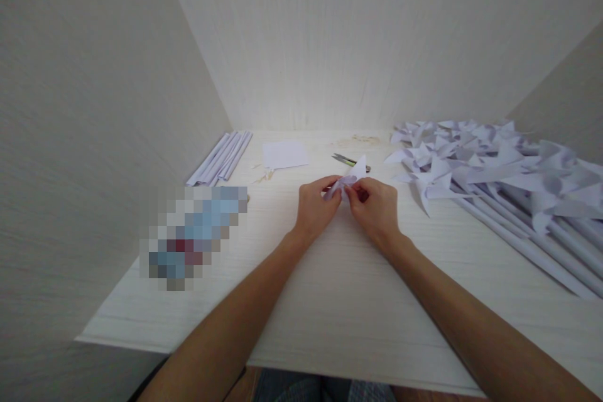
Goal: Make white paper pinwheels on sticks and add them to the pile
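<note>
Between my two hands, above the middle of the white table (301, 301), is a folded white paper pinwheel (358, 167), one pointed blade sticking up to the right. My left hand (315, 202) is closed on its left side with thumb and fingers. From the other side my right hand (377, 204) pinches it close to the centre; the fingertips hide whatever else may be there. Just behind the pinwheel lies a pair of scissors (346, 160), its blades pointing left.
Rolled paper sticks (221, 160) lie at the back left, beside a white paper sheet (285, 154) and small yellowish strips (268, 174). A pixelated, bluish object (202, 232) lies at left. Many finished-looking pinwheels (438, 176) on paper sticks (522, 232) are heaped at right. Walls (306, 44) enclose the table.
</note>
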{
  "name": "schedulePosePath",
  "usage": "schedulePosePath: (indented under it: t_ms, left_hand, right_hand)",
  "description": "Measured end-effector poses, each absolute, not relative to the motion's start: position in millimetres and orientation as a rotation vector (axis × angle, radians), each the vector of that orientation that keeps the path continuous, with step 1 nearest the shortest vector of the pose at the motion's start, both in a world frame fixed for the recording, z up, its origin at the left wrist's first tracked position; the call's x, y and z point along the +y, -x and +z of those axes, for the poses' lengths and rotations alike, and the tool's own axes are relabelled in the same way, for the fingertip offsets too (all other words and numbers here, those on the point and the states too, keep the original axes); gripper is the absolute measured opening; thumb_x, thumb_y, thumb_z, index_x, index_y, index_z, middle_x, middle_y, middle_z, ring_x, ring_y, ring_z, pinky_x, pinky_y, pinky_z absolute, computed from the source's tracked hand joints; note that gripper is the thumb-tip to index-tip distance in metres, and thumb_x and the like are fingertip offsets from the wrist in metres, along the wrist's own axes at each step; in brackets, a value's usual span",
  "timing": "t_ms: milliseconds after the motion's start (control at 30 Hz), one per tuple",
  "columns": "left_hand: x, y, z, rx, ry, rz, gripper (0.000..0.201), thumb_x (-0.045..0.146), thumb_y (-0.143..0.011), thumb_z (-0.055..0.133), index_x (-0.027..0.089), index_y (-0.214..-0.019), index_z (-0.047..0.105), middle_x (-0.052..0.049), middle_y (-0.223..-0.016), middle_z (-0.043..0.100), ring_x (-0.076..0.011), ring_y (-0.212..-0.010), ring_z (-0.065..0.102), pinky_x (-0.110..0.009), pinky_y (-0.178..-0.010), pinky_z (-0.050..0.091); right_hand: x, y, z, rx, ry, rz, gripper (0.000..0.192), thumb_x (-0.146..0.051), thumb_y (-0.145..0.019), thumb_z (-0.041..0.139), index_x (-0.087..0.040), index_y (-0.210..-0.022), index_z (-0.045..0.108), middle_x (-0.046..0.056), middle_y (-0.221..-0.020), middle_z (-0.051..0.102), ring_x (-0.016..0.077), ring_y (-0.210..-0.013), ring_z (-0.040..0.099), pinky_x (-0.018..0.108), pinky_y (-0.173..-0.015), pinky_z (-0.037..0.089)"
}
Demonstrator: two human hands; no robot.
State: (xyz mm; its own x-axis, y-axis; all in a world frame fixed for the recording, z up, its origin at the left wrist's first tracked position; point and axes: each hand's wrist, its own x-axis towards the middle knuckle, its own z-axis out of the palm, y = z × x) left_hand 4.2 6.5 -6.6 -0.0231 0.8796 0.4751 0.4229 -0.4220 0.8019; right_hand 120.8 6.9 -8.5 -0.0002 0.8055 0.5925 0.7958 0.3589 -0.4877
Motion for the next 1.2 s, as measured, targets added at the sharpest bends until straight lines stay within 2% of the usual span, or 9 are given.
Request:
schedulePosePath:
  t_ms: [1200]
  left_hand:
    - [6.3, -4.9, -7.1, 1.366, -1.818, 1.473, 0.024, 0.006, -0.067, 0.055, 0.017, -0.084, 0.069, -0.002, -0.083, 0.072, -0.0128, -0.072, 0.065, -0.025, -0.07, 0.052]
  right_hand:
    - [7.3, -120.7, -7.9, -1.735, 1.439, 0.05, 0.02, -0.021, -0.069, 0.051, -0.018, -0.05, 0.05, 0.001, -0.049, 0.052, 0.0114, -0.046, 0.041, 0.026, -0.05, 0.031]
